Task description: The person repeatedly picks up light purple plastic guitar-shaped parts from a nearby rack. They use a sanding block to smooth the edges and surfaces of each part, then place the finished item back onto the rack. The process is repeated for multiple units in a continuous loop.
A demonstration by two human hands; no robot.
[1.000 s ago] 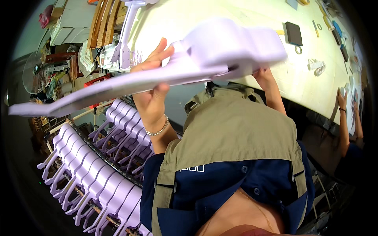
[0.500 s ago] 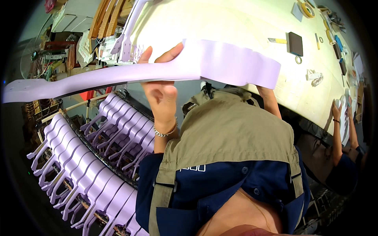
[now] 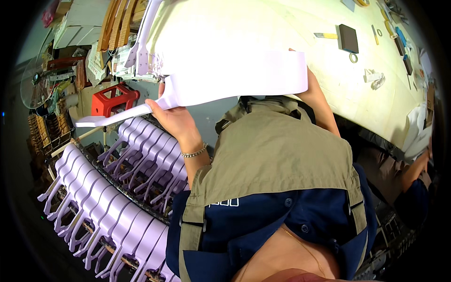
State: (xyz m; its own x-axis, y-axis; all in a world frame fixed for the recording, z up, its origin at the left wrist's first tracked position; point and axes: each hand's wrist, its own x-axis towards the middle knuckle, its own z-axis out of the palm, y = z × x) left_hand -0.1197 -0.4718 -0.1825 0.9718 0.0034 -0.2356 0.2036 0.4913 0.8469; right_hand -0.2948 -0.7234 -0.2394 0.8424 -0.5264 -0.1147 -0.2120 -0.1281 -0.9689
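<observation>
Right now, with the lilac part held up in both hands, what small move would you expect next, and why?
Probably lowering the lilac part leftward toward the rows of stacked lilac parts. The left hand grips it near its narrow end and the right hand supports the wide end, so it hangs clear of the pale table, while matching pieces already stand racked below the left hand.

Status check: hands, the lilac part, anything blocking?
Left hand grips the lilac part near its narrow handle end. Right hand supports the wide end, mostly hidden. Nothing blocking; racked lilac parts below left.
</observation>
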